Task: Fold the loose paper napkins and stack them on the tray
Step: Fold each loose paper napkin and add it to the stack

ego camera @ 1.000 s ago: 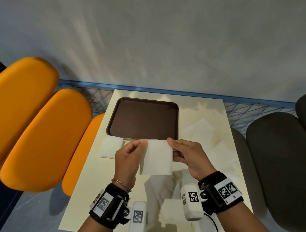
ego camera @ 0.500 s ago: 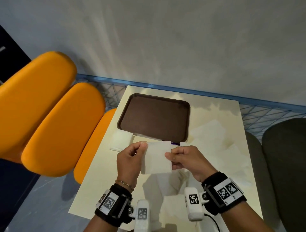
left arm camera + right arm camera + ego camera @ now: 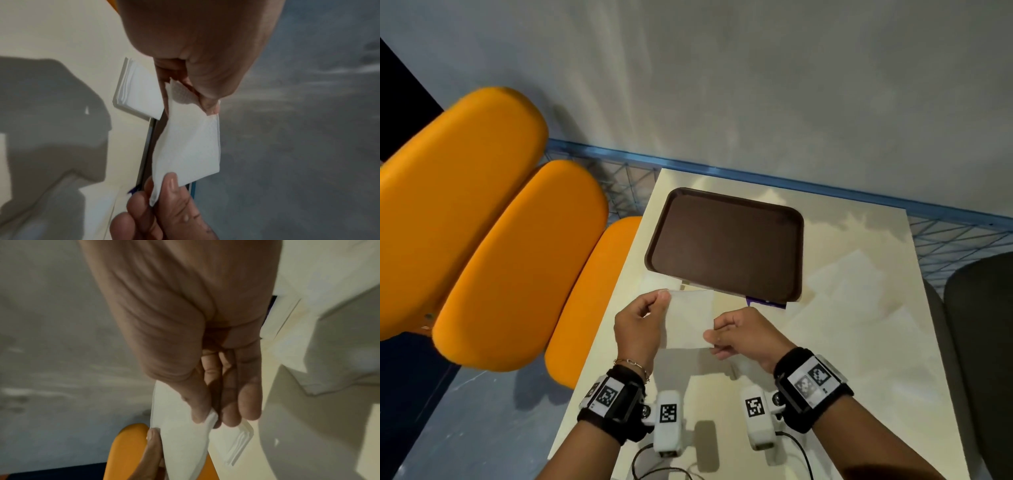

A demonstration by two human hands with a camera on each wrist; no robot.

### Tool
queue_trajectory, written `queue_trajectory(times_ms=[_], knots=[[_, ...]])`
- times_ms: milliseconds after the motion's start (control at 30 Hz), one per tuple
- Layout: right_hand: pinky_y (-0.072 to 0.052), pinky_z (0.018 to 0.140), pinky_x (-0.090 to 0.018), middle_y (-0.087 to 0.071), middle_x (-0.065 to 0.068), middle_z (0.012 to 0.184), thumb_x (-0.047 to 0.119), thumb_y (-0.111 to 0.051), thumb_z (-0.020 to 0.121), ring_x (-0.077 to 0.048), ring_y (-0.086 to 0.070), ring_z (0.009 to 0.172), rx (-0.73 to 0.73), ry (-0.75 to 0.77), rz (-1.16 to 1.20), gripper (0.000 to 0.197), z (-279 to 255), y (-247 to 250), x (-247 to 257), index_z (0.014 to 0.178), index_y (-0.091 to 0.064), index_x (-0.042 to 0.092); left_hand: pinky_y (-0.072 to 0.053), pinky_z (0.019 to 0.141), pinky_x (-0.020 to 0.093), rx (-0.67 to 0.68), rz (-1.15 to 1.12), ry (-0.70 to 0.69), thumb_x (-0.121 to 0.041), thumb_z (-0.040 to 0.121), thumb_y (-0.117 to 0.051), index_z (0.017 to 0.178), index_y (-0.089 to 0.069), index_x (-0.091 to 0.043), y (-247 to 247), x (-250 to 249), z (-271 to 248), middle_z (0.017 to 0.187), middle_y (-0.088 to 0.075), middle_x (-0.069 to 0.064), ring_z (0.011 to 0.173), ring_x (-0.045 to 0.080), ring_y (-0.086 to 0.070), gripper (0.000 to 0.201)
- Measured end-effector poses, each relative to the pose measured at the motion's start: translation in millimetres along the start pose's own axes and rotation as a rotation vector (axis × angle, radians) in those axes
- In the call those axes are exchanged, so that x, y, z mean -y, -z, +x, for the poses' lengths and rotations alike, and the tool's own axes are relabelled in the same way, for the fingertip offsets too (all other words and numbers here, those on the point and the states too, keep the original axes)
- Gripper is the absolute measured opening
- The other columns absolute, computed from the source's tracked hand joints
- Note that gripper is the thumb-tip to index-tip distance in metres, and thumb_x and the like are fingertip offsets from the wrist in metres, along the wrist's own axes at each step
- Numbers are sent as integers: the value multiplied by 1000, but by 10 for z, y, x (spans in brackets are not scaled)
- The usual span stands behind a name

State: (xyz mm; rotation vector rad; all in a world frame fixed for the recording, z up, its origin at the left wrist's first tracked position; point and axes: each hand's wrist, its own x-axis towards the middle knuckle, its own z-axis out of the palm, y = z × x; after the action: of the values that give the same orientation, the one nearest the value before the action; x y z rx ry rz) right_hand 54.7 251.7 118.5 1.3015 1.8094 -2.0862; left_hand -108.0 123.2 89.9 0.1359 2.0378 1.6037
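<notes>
— White paper, that's all they've got between them: one napkin held up in the air over the near part of the table, just short of the tray.

— How are the hands set?

— Left hand is up with its thumb and forefinger nipping the top left corner. Right hand sits lower, fingers curled in, pinching the right edge near the bottom corner. From the left wrist camera you can see that thumb pressed flat on the paper, and the sheet twisting a bit between the two grips.

— Where's the rest of the paper?

— A small folded stack lies on the table left of the tray's near corner; from the head view the left hand mostly covers it. Loose sheets lie spread on the right side of the table. The tray is bare, dark brown, up against the far edge.

— Anything changed from a second ago?

— Yes. Both hands were level then, each on a top corner, with the napkin hanging wide. Now the right hand has dropped down the edge, and the napkin looks narrower. The left has kept its corner. The head has turned too, so the orange seats fill more of the left.
</notes>
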Motion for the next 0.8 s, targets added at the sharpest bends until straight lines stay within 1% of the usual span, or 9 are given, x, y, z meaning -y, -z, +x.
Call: queue_trajectory(times_ms=[67,167,233,300,533,633,667,733,800], knots=[[-64,75,-32,-75,-12,81,8,-80,93,-23,-76,79,-46,-9,-19,7,204,-139,12,88,-76,5,-63,87,49,33,-1,67,-40,89,-80,94,-82,-26,107,45,177,94,-79,-8,93,14,-72,14],[-64,77,-36,-74,-13,82,8,-79,93,-22,-74,76,-121,-22,-16,8,504,-328,21,93,-75,1,-65,67,40,180,6,234,-42,81,-89,101,-79,-14,280,156,422,102,-77,-2,84,16,-71,36],[-63,71,-32,-74,-11,82,9,-78,94,-18,-71,71,-141,-33,-25,7,660,-430,22,96,-75,3,-61,62,35,256,67,248,-30,85,-88,93,-79,-9,376,246,559,98,-80,6,80,26,-74,24],[-59,66,-29,-74,-10,82,13,-78,95,-16,-68,67,-144,-40,-52,9,763,-506,20,98,-75,6,-60,62,35,253,92,250,-22,89,-84,95,-81,-10,428,322,686,94,-81,9,83,34,-77,14],[-50,61,-34,-72,-8,71,17,-77,89,-19,-59,61,-137,-122,-112,17,682,-498,-205,104,-73,12,-57,51,30,175,177,227,-16,89,-83,97,-80,-11,367,404,1106,90,-81,4,65,24,-74,10],[-54,64,-20,-72,1,86,13,-78,87,-10,-66,71,-234,-131,-238,22,539,-320,-351,109,-74,12,-55,45,28,181,314,177,-17,90,-81,92,-78,-15,307,424,1199,88,-80,0,60,19,-74,4],[-53,70,-16,-70,6,94,15,-78,88,-9,-67,81,-262,-136,-344,24,478,-235,-419,112,-74,13,-58,48,32,184,367,156,-19,90,-80,87,-77,-19,293,446,1232,86,-79,0,60,20,-74,4],[-51,85,-21,-66,10,104,21,-78,88,-12,-66,97,-297,-173,-519,29,325,-55,-605,116,-72,18,-63,62,40,185,466,132,-25,89,-80,86,-75,-23,269,505,1289,79,-79,2,64,24,-73,6],[-49,88,-22,-66,9,111,26,-80,87,-10,-63,99,-344,-213,-579,35,161,116,-863,120,-68,23,-61,76,39,171,591,120,-33,88,-81,102,-75,-18,244,552,1331,88,-78,3,81,25,-74,21]])
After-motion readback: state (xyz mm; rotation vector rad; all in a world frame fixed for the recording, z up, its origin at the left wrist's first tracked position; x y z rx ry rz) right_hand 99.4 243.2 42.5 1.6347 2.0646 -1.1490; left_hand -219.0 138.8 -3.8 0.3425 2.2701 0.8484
